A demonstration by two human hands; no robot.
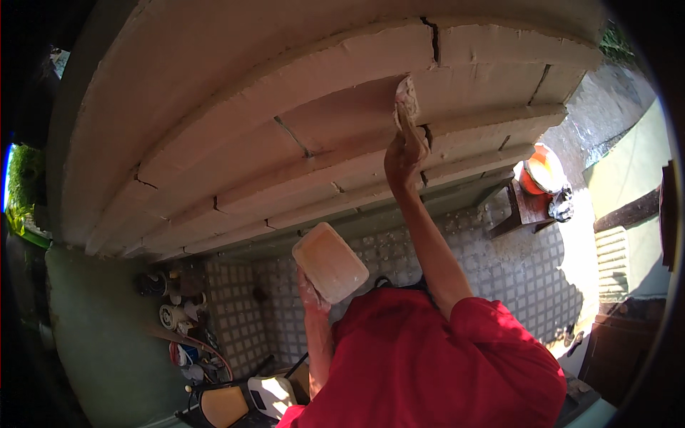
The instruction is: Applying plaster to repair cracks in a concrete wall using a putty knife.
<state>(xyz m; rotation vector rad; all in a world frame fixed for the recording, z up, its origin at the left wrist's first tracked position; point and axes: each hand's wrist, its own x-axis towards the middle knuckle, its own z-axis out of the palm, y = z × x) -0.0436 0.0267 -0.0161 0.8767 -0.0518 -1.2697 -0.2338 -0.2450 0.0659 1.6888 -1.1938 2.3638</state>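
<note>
My right hand point(405, 153) is raised to the cream, stepped wall surface point(485, 50), closed round a tool smeared with pale paste point(405, 93), likely a putty knife; its handle is mostly hidden. The tool's top meets a recessed band between two ledges crossed by dark cracks. Lower and to the left, my left hand point(312, 292) holds a pale rectangular plastic container point(330, 260) with a chalky coating inside, its fingers partly hidden behind it.
An orange bucket point(535, 178) and a crumpled cloth point(561, 205) sit on a small wooden table point(521, 210) at right. Assorted containers point(171, 314) cluster at lower left near a tan-seated chair point(221, 406). A checkered tiled floor point(514, 285) lies below.
</note>
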